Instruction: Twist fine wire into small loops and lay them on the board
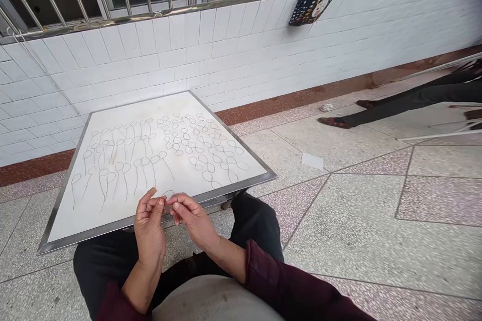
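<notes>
Over the near edge of a white table [75, 220] with a metal rim, both hands meet at a thin wire [171, 191] that arcs up between them. The fingertips of my left hand [150, 225] are pinched on it, and a tan wrap shows on one finger. My right hand [194, 218] pinches the wire from the other side with thumb and forefinger. Fingers hide much of the wire. On the table's left half lie rows of wire pieces with one loop and a long tail [122, 168]. To the right are several wire pieces with double loops [211, 155].
Behind the table stands a white tiled wall [169, 55] with barred windows above. A patterned bag [311, 8] hangs from the sill. Another person's legs [406, 98] stretch in from the right. A white sheet [312, 160] lies on the speckled floor.
</notes>
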### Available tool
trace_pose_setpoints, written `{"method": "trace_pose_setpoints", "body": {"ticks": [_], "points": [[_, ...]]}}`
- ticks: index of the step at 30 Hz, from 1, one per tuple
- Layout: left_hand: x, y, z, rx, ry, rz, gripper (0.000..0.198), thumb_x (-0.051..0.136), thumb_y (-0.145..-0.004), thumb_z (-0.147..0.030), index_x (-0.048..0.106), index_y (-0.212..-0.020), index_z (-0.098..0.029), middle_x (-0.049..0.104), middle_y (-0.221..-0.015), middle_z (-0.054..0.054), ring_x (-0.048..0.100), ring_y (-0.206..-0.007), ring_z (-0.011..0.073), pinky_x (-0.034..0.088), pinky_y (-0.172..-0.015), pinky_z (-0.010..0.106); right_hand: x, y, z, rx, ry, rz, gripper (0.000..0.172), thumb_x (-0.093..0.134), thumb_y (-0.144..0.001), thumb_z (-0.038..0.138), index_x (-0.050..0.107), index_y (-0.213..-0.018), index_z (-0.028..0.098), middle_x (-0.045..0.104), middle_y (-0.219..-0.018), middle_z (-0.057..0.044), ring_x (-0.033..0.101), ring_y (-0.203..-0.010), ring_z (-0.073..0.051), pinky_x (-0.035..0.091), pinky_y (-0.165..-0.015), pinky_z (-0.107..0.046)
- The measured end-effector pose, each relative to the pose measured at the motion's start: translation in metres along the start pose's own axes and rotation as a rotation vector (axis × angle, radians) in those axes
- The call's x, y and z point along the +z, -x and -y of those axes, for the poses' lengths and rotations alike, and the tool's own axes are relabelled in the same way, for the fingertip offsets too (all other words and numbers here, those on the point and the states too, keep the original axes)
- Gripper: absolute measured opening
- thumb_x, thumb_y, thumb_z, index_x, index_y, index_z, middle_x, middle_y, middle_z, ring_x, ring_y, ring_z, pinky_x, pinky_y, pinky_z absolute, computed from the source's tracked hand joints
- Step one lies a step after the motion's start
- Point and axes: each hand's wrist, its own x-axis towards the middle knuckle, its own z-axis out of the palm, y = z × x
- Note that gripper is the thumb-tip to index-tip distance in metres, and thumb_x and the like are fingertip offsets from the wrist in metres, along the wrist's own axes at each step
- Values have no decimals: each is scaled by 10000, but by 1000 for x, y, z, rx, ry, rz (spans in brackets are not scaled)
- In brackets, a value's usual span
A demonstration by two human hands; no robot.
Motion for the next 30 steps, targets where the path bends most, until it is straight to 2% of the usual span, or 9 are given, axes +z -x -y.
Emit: {"method": "trace_pose_setpoints", "body": {"ticks": [2, 7, 10, 14, 17, 19, 21, 25, 30], "points": [[-1, -2, 0, 11, -11, 13, 440, 773, -737, -328, 634, -1140, -221, 631, -757, -23, 641, -811, 153, 485, -828, 313, 0, 1, -1, -16, -13, 23, 249, 635, -852, 438, 690, -952, 217, 611, -991, -58, 559, -776, -141, 470, -559, -230], [-6, -5, -3, 39, -68, 46, 467, 764, -747, -324, 621, -1180, -223, 598, -718, -37, 607, -747, 132, 472, -802, 291, -2, 1, -4, 13, -52, 23, 291, 576, -891, 480, 646, -998, 219, 598, -858, -44, 557, -764, -151, 472, -590, -246], [-9, -7, -7, 62, -114, 47, 468, 754, -757, -312, 618, -1197, -227, 573, -693, -48, 566, -696, 110, 457, -789, 269, -8, 1, -5, 5, 70, 31, 334, 529, -913, 503, 645, -1010, 205, 552, -783, -18, 519, -672, -127, 464, -596, -252], [-16, -10, -12, 105, -174, 46, 466, 743, -758, -292, 614, -1201, -227, 556, -693, -51, 535, -672, 103, 453, -771, 259, -22, 4, -4, -42, 338, 119, 357, 449, -961, 477, 657, -1028, 194, 480, -651, 28, 476, -592, -111, 455, -596, -251], [-21, -12, -16, 94, -223, 119, 457, 729, -765, -284, 609, -1203, -237, 548, -689, -49, 531, -678, 110, 454, -758, 260, -35, 7, -2, -146, 579, 172, 331, 418, -986, 416, 662, -1054, 203, 558, -674, 14, 518, -602, -117, 475, -619, -261], [-24, -12, -19, 64, -287, 180, 463, 721, -770, -284, 605, -1216, -239, 546, -687, -46, 518, -670, 113, 450, -757, 266, -46, 9, 2, -267, 761, 223, 306, 404, -998, 363, 657, -1082, 211, 662, -827, -33, 591, -710, -139, 505, -693, -289], [-27, -12, -20, 37, -343, 208, 476, 721, -766, -292, 607, -1224, -235, 542, -693, -41, 517, -681, 122, 443, -763, 277, -57, 11, 5, -419, 939, 293, 290, 396, -1002, 315, 643, -1120, 220, 702, -941, -62, 622, -813, -164, 518, -754, -313], [-30, -12, -19, -19, -385, 243, 489, 722, -751, -297, 618, -1225, -236, 532, -702, -35, 535, -722, 143, 433, -774, 293, -76, 16, 13, -610, 1192, 368, 268, 412, -988, 219, 629, -1146, 215, 692, -783, -48, 591, -686, -165, 509, -642, -281], [-32, -14, -12, -52, -413, 309, 461, 711, -757, -288, 635, -1208, -239, 540, -709, -25, 545, -734, 154, 434, -750, 295, -87, 24, 24, -645, 1308, 413, 283, 402, -983, 171, 631, -1145, 206, 650, -719, -40, 560, -651, -166, 495, -632, -283]]}}
